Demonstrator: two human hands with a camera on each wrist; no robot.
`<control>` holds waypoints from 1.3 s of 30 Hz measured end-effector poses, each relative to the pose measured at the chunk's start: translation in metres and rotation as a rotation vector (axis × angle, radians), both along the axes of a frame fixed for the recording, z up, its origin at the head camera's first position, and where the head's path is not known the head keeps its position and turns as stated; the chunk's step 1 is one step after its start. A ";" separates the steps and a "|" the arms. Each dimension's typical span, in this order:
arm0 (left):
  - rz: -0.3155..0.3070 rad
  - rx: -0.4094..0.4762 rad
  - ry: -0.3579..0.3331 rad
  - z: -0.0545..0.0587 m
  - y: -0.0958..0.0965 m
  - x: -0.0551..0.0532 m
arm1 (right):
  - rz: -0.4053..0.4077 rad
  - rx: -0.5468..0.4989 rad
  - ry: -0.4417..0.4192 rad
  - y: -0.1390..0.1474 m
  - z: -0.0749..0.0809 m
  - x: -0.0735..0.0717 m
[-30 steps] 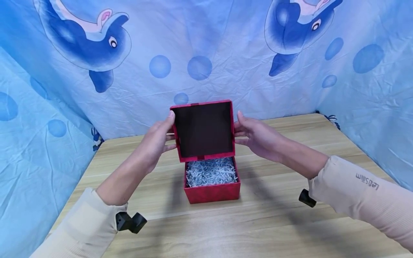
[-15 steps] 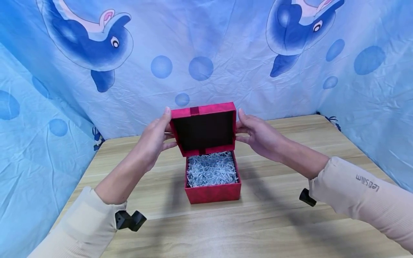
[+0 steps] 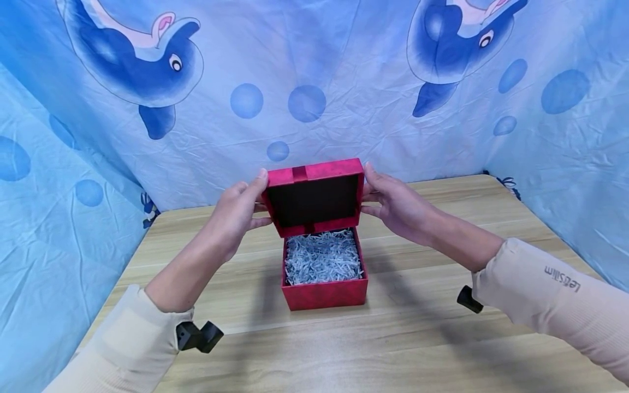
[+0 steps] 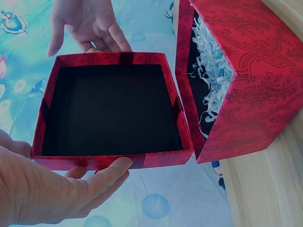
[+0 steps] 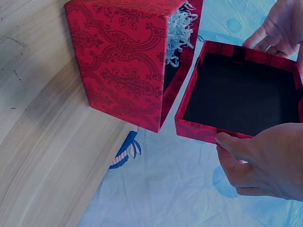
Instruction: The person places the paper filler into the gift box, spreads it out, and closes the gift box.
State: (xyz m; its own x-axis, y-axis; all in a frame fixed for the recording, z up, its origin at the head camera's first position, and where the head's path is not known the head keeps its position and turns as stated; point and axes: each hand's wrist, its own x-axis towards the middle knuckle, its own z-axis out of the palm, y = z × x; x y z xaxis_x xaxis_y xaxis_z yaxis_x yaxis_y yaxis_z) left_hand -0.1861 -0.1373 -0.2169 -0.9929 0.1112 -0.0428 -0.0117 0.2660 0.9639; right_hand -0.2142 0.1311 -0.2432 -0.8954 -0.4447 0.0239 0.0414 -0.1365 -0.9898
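A red patterned box lid (image 3: 318,201) with a black inside hangs tilted over the back of a red box (image 3: 324,296), its hollow side facing me. My left hand (image 3: 232,215) holds the lid's left side, with the thumb at the upper corner. On the opposite side my right hand (image 3: 400,207) holds the lid, thumb up near its top corner. Pale blue shredded paper (image 3: 323,262) fills the box, which stands on the table. The lid's lower edge overlaps the box's back rim in the head view; the left wrist view shows the lid (image 4: 113,109) close beside the box (image 4: 255,94).
The wooden table (image 3: 417,338) carries the box near its middle. Blue cloth with dolphins and bubbles (image 3: 334,54) hangs behind the table and along both sides. A small black device (image 3: 199,335) is fixed at the left sleeve, another black device (image 3: 469,299) at the right.
The lid has tipped from nearly facing me to a flatter slant, so its upper side wall now shows. Its lower edge has shifted back, uncovering more shredded paper. The box has stayed put.
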 end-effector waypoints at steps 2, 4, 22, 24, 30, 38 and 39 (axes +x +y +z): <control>0.001 0.003 0.008 -0.001 0.000 0.000 | 0.008 -0.001 0.007 -0.001 0.000 0.000; 0.000 0.011 0.020 -0.002 0.000 0.000 | 0.006 -0.002 0.012 -0.001 0.000 -0.001; -0.054 -0.087 0.129 -0.015 -0.016 0.003 | 0.005 0.179 0.028 0.010 0.006 0.007; -0.063 -0.112 0.142 -0.017 -0.018 0.003 | -0.006 0.262 0.061 0.011 0.006 0.007; -0.094 -0.068 0.168 -0.023 -0.022 0.004 | -0.047 0.517 0.217 0.014 0.003 0.008; -0.093 -0.012 0.193 -0.032 -0.018 0.009 | -0.065 0.553 0.396 0.018 -0.004 0.011; -0.094 -0.002 0.192 -0.033 -0.018 0.010 | -0.062 0.540 0.419 0.018 -0.005 0.012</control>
State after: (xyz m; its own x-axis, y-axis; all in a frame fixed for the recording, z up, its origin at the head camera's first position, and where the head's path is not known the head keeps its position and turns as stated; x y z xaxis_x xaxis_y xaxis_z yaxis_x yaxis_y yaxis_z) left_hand -0.1764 -0.1551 -0.2502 -0.9679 0.2042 0.1463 0.1975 0.2591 0.9454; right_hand -0.2026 0.1494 -0.2482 -0.8833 -0.4395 0.1629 -0.3514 0.3909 -0.8507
